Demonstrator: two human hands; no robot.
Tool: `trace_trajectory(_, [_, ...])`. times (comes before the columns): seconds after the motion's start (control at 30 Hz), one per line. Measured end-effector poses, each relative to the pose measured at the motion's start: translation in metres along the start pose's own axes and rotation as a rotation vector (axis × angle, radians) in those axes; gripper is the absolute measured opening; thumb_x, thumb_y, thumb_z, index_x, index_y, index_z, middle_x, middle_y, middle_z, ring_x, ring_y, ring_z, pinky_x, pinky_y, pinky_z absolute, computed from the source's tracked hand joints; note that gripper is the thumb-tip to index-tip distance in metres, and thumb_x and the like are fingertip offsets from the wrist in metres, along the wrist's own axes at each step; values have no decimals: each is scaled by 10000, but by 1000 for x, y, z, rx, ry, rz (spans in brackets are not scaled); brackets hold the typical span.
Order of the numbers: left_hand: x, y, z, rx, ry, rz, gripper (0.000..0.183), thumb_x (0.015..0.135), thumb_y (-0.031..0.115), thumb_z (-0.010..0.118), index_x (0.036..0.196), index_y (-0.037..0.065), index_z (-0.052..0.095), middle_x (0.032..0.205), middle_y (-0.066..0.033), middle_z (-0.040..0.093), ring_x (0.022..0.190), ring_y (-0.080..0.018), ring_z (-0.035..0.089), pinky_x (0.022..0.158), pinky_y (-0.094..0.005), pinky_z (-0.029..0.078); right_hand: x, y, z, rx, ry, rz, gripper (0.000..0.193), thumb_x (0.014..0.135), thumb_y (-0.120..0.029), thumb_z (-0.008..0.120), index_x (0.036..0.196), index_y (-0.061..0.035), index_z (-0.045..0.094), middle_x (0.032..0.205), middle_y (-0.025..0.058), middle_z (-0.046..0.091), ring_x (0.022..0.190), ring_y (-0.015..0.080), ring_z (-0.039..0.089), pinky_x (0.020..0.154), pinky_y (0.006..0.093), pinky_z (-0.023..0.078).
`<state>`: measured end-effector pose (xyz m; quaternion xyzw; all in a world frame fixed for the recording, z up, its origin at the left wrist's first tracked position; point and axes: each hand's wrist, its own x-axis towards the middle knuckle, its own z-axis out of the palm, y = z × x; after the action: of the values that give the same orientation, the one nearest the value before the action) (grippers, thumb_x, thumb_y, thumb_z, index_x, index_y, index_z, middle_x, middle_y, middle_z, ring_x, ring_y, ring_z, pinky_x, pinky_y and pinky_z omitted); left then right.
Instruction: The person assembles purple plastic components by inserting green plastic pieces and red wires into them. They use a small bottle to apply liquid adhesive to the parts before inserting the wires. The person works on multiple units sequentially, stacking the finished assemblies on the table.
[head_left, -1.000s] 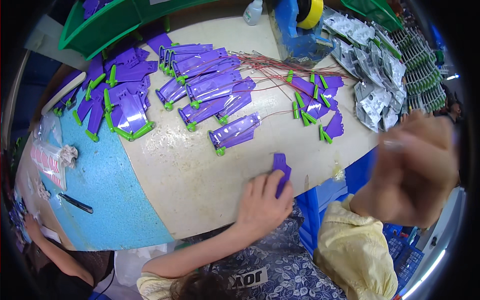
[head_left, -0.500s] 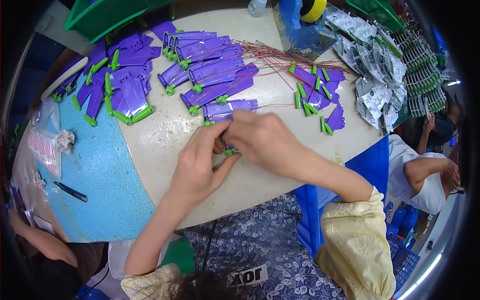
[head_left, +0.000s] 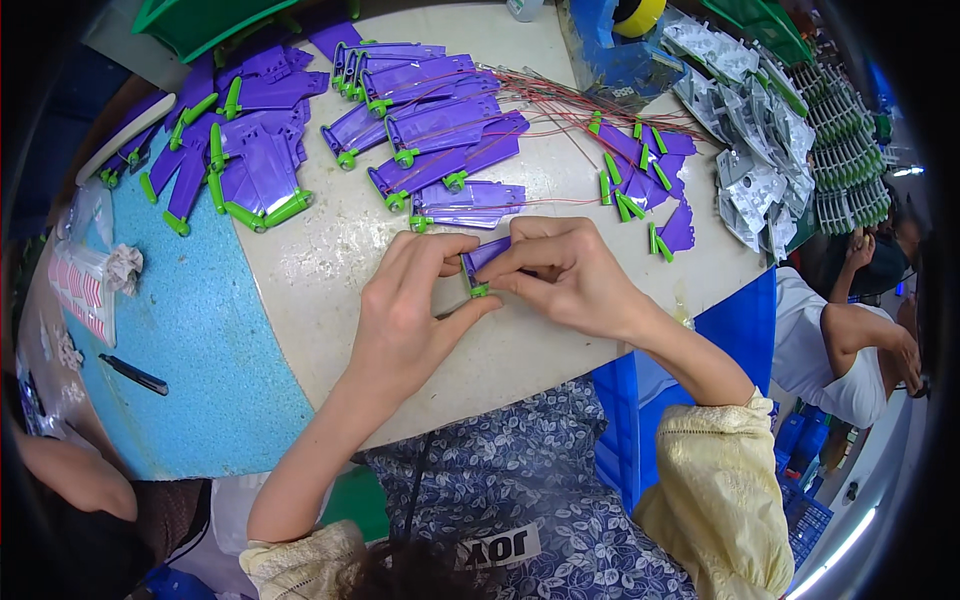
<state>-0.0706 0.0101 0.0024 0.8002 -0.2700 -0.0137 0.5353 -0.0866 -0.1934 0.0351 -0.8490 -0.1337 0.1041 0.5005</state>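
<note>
Near the table's front, both hands hold one purple plastic wing-shaped part (head_left: pixel 486 256) with a green tip at its near end. My left hand (head_left: pixel 408 300) pinches its left edge between fingers and thumb. My right hand (head_left: pixel 560 268) closes over the other side, covering much of the part. Just beyond them lies another purple part with a green end (head_left: pixel 470 204). Further back, a stack of purple wing parts (head_left: pixel 430 130) with green ends trails thin red wires (head_left: pixel 560 98) to the right.
Loose green pieces (head_left: pixel 625 207) lie on purple parts at the right. Grey plastic parts (head_left: pixel 760 150) are heaped beyond, beside a blue tape dispenser (head_left: pixel 610 50). At the left, more purple parts (head_left: pixel 255 165), a blue mat (head_left: pixel 200 340), and a black pen-like tool (head_left: pixel 134 374). Other people sit at both sides.
My right hand has shifted slightly right and its fingers now pinch the purple part, exposing more of it. My left hand keeps its hold. The whole view has shifted slightly.
</note>
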Motion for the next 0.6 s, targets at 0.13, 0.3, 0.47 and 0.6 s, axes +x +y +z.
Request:
trace_trajectory(0.13, [0,2,2,-19,-2,-38,504,649,32,882,1087,15,633,979,-131,650,872,-278,643,740,-379,545,-1,-3,6,-216,29,-174,100,784,-2,744,882,-7,764,731,99,595,633,227,589,564,354,445])
trace_trajectory(0.3, [0,-1,3,38,32,19,420,651,54,881,1006,17,659,931,-114,615,878,-278,619,729,-382,524,9,-7,-15,-243,44,-65,77,758,-50,762,829,-20,763,745,108,618,626,228,612,568,365,456])
trace_trajectory(0.47, [7,1,-3,343,-37,265,270,673,169,868,753,32,650,916,-74,608,883,-250,602,693,-353,521,5,-4,-10,-186,276,273,85,743,-66,773,791,2,754,757,128,638,637,250,618,590,377,468])
trace_trajectory(0.6, [28,-12,-16,253,-254,436,277,685,191,859,818,34,673,1052,-33,681,911,-247,601,698,-343,537,3,-5,-15,-239,324,247,143,748,-48,762,867,24,729,831,163,677,658,260,632,624,377,492])
